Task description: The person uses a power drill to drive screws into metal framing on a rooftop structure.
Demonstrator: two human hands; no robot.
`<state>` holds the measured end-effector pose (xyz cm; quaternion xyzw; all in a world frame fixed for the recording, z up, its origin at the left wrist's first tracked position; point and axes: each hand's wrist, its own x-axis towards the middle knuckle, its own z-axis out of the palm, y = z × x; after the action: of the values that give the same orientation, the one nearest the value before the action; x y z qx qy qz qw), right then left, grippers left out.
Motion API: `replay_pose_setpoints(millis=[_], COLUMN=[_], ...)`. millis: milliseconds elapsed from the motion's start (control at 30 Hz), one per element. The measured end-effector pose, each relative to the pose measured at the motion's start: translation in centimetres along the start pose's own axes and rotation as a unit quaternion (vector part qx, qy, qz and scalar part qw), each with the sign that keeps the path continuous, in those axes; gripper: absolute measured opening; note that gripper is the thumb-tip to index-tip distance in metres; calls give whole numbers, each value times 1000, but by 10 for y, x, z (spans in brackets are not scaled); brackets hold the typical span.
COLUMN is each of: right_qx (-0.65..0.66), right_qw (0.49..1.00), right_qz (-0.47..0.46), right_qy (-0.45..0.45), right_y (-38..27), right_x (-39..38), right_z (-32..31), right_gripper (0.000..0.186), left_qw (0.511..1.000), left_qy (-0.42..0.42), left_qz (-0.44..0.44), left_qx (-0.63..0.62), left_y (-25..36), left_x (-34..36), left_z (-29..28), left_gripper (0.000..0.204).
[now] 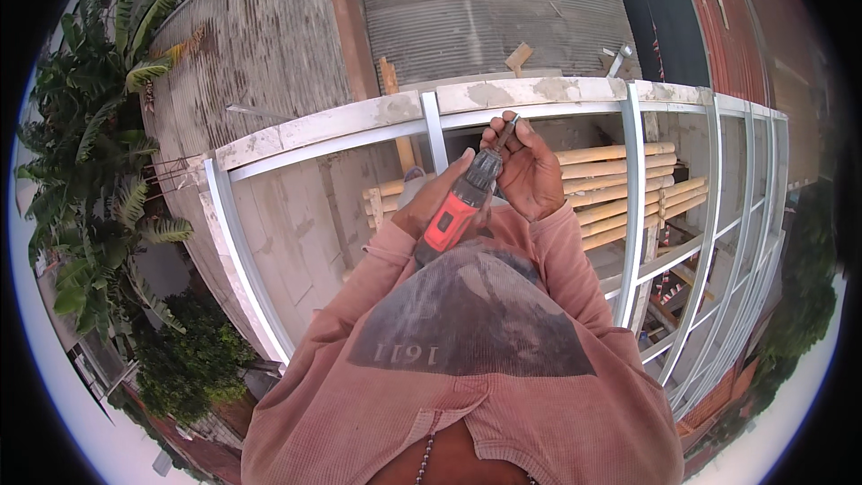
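Observation:
A red and black cordless drill (449,221) is in front of my chest, its chuck (486,164) pointing away from me and slightly right. My left hand (433,195) is closed around the drill's body just behind the chuck. A slim metal driver bit (506,133) extends from the chuck. The fingers of my right hand (532,172) are curled around this bit, thumb and fingertips near its far end. A small screw may be at the tip, but it is too small to make out. The drill's handle is hidden by my left hand and shirt.
Silvery metal framing (631,180) spans the open space below and to my right. Behind it runs a pale concrete wall top (359,133). Stacked bamboo poles (620,171) lie lower down. Corrugated roofing (503,9) stretches beyond, with banana plants (94,153) at left.

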<state>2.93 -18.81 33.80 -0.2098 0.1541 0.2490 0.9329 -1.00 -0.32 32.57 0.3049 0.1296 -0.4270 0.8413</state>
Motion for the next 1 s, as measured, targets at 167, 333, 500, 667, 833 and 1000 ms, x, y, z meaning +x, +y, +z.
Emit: replay_pose_setpoints(millis=[167,333,500,667,833,1000], right_qx=[-59,-425,-807,-850,-752,-779], right_qw=[998,885,570,475,607,488], right_qz=[-20,-134,-150,-218,-236,-348], right_qy=[23,131,-40,-72,-100,-182], right_y=[3,5,23,46,61,56], right_x=[6,-16,-58,-24,-8,-5], right_z=[16,6,-27,-25,-45,-32], right_gripper=[36,50,78,78,64,55], left_qw=[999,996,977,958,961,937], left_qy=[-9,40,91,116,113,176], left_qz=[12,74,182,219,233,301], left_qx=[-43,-2,-71,-145,-101,-1], left_y=[4,6,14,21,25,56], left_x=[-3,-1,6,8,-1,-9], left_z=[6,-1,1,18,29,36], left_gripper=[64,68,71,73,68,55])
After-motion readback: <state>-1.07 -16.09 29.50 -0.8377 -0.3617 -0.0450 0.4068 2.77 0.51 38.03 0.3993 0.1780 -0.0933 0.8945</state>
